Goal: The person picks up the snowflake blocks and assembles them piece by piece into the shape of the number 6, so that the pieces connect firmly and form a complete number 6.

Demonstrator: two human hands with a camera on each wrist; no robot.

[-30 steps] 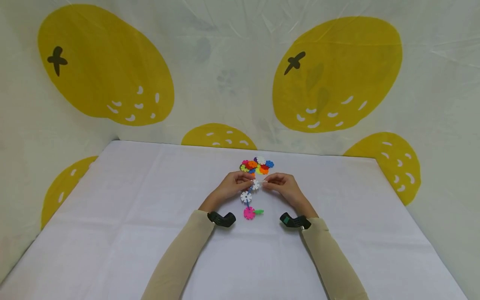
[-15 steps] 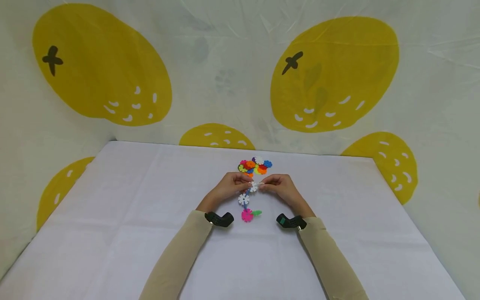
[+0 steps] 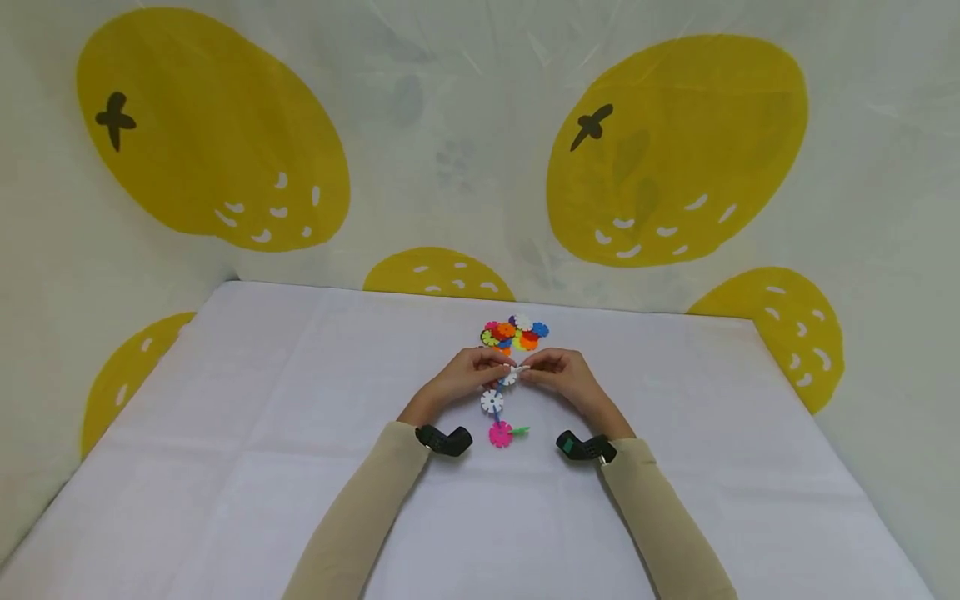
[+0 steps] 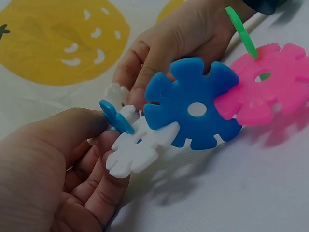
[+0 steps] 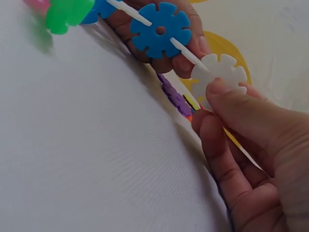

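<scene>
Between my hands hangs a chain of notched plastic snowflake discs joined edge to edge. It has a green disc [image 4: 241, 31], a pink disc [image 3: 500, 434], a large-looking blue disc [image 4: 169, 104], a white disc [image 3: 492, 402] and another blue disc [image 5: 166, 46]. My left hand [image 3: 467, 377] pinches the upper part of the chain near the second blue disc and a white disc. With thumb and fingers, my right hand [image 3: 567, 377] pinches a white disc [image 5: 227, 70] at the upper end. A white slat-like edge meets that disc; whether it is fully slotted is hard to tell.
A pile of loose snowflake discs [image 3: 506, 331] in several colours lies just beyond my hands. White cloth covers the table [image 3: 225, 400]. Behind it hangs a pale curtain [image 3: 450, 183] printed with yellow fruit.
My right hand has come left, so the fingertips of both hands are closer together at the white discs. The chain's pink and green end sits slightly lower in view.
</scene>
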